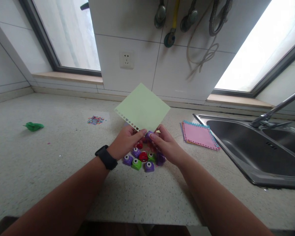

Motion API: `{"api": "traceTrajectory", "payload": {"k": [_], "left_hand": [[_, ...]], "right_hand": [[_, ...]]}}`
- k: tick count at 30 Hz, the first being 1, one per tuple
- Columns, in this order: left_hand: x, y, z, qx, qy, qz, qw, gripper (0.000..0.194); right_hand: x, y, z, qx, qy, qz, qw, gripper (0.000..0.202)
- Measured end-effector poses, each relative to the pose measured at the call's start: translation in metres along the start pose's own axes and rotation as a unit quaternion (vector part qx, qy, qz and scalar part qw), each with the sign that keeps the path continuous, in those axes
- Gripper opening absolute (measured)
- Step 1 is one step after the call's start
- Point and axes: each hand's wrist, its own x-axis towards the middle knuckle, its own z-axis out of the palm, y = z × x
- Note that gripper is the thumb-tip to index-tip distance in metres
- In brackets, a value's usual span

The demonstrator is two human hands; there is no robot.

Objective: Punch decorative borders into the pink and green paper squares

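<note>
A pale green paper sheet (144, 106) is held up at an angle, with small shapes cut along its lower left edge. My left hand (125, 141) pinches the sheet near its bottom corner; a black watch is on that wrist. In my right hand (166, 144) is a purple craft punch (148, 135), held at the sheet's lower corner. Below the hands, several small punches lie together on the counter: purple (149, 166), green (136, 164) and red (143, 156), some with star marks on white buttons. My fingers partly hide the punch and the corner.
Punched paper sheets, pink on top (200, 135), lie beside a steel sink (245, 150) on the right. A heap of coloured paper bits (95, 120) and a green crumpled item (33, 126) are on the left of the speckled counter (71, 150). Behind is a tiled wall.
</note>
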Motion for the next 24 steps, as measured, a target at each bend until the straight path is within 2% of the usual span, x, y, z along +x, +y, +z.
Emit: {"api": "traceTrajectory", "payload": {"k": [7, 11, 13, 17, 19, 21, 24], "left_hand": [[-0.002, 0.001, -0.002, 0.017, -0.033, 0.016, 0.999, 0.03], [-0.002, 0.005, -0.01, 0.069, -0.062, 0.071, 0.993, 0.026], [-0.003, 0.008, -0.015, 0.154, -0.057, 0.123, 0.979, 0.025], [-0.004, 0.012, -0.024, 0.351, -0.017, 0.207, 0.913, 0.026], [-0.003, 0.011, -0.025, 0.385, -0.008, 0.224, 0.895, 0.025], [-0.002, 0.008, -0.026, 0.399, -0.014, 0.222, 0.889, 0.024], [0.0, 0.003, -0.025, 0.412, -0.042, 0.203, 0.887, 0.022]], "right_hand": [[0.002, 0.003, -0.002, 0.045, 0.014, -0.002, 0.999, 0.03], [0.002, 0.0, -0.006, 0.099, 0.018, 0.007, 0.995, 0.028], [0.003, -0.002, -0.008, 0.13, 0.017, 0.007, 0.991, 0.027], [0.002, -0.009, -0.012, 0.204, 0.002, 0.026, 0.979, 0.027], [-0.001, -0.015, -0.013, 0.243, -0.011, 0.026, 0.97, 0.031], [-0.006, -0.024, -0.013, 0.275, -0.006, 0.0, 0.961, 0.034], [-0.015, -0.039, -0.011, 0.298, 0.047, -0.06, 0.951, 0.032]]}}
